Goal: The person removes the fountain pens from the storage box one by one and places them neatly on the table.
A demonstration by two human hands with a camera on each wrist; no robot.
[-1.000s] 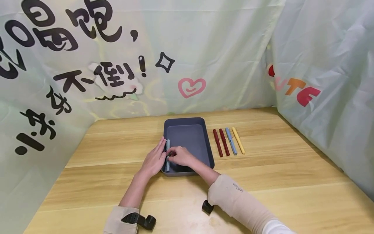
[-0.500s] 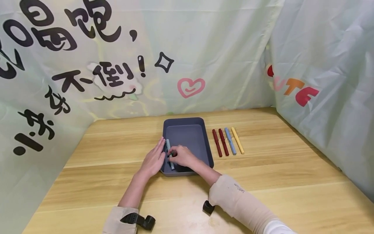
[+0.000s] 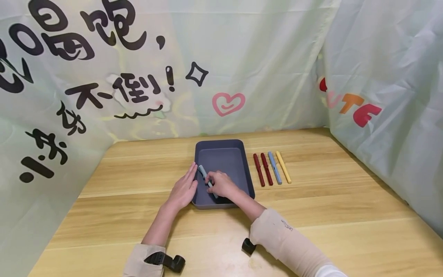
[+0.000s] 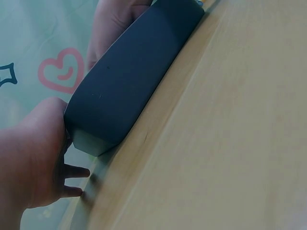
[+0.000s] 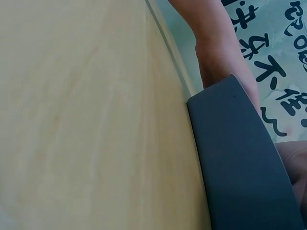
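Observation:
A dark grey-blue rectangular tray (image 3: 225, 154) stands on the table. Within its left part a pale blue-grey pen (image 3: 202, 169) lies at a slant, its far end toward the left wall. My right hand (image 3: 222, 185) pinches this pen near its middle and partly covers it. Along the outside of the tray's left wall, my left hand (image 3: 182, 189) rests with straight fingers held together. In the left wrist view the tray's front wall (image 4: 120, 81) hides most of the right hand (image 4: 115, 24). From the right wrist, the left hand (image 5: 223, 62) shows beyond the tray.
Right of the tray, two dark red pens (image 3: 258, 170) (image 3: 267, 169), a blue pen (image 3: 275, 168) and a yellow pen (image 3: 283, 167) lie side by side on the wooden table (image 3: 311, 215). Printed cloth (image 3: 270, 77) hangs behind and at both sides.
The pale pen, upright along the left wall a second ago, has swung its near end to the right, with my right hand shifting slightly right. My left hand has stayed beside the tray.

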